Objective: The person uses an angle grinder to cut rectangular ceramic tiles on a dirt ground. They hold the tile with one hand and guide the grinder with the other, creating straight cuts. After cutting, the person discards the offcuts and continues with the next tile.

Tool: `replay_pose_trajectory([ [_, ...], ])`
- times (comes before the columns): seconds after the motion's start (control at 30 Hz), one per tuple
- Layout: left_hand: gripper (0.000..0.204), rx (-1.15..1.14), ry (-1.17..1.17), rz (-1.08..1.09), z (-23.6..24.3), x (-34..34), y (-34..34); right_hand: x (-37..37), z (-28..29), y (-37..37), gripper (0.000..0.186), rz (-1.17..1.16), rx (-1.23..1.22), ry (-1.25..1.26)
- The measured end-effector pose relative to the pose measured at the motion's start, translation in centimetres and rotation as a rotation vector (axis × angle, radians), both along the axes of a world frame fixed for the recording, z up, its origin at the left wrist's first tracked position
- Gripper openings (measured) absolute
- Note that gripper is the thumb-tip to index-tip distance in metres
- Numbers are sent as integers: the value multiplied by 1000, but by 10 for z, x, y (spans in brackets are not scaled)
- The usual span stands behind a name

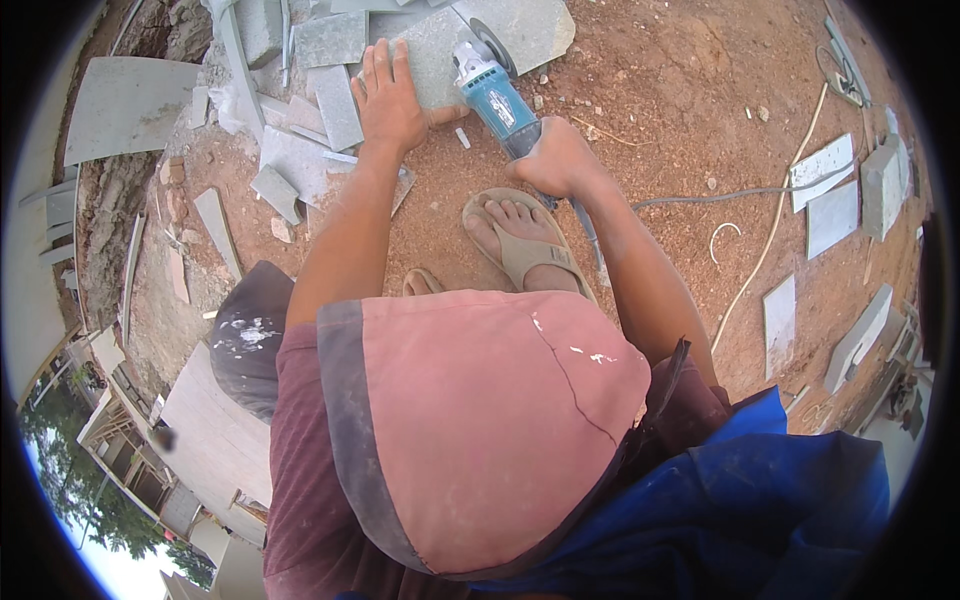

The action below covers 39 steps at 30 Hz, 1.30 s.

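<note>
With my right hand (563, 160) I grip the dark rear body of a teal angle grinder (500, 103). Its dark round disc (491, 46) stands on edge against a grey-green stone slab (428, 58); whether it is spinning I cannot tell. On the near left part of that slab my left hand (393, 105) lies flat, fingers stretched away from me and thumb out toward the grinder. Nothing is held in that hand. Below the grinder, my sandalled foot (515, 232) rests on the dirt close to my right wrist.
Several cut stone pieces (333, 40) lie around the slab at the left. A grey power cord (700, 198) crosses the reddish dirt to the right, near a pale hose (783, 195). More slabs (833, 217) lie at the far right. A large sheet (130, 110) leans at the left.
</note>
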<state>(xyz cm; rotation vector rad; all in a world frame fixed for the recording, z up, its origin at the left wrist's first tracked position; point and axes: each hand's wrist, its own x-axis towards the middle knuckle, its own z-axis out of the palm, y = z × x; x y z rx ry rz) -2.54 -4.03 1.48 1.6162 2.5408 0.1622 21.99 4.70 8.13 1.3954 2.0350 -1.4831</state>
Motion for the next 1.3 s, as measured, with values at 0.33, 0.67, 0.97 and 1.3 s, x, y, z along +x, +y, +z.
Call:
replay_pose_trajectory([
  [0.33,146,9,12,-10,-2,0,0,3,-2,-5,50,-6,24,-13],
  [0.67,144,53,-7,-17,-4,-1,-1,5,2,-4,54,-8,6,-30],
  [0.97,145,46,-23,8,-8,-5,-4,11,-8,-14,55,-67,-3,48],
  [1.3,150,-18,-41,17,-1,2,-1,55,-7,19,43,-298,185,226],
])
